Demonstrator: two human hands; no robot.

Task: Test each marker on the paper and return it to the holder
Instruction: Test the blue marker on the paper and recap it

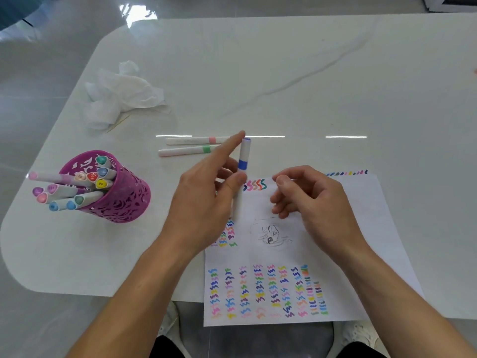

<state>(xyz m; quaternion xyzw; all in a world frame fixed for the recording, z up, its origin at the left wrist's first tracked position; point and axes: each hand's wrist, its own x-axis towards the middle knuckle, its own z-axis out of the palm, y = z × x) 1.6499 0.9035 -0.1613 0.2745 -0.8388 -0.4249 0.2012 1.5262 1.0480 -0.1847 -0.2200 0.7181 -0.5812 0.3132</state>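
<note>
White surface (pixel 284 73), paper (pixel 361 241) under both hands: left hand (pixel 204 202) grips the marker (pixel 244 161) upright, right hand (pixel 309 200) curls just beside it, holding a cap or nothing, can't tell; looks mid-test, so scribble next, then reach far left to the holder (pixel 124 202).

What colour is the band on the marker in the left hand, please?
Blue; the band on the white marker shows clearly in the head view.

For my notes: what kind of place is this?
Likely an indoor drawing spot, home or office: a glossy white table, a purple holder full of markers, and paper covered with colour test squiggles.
</note>
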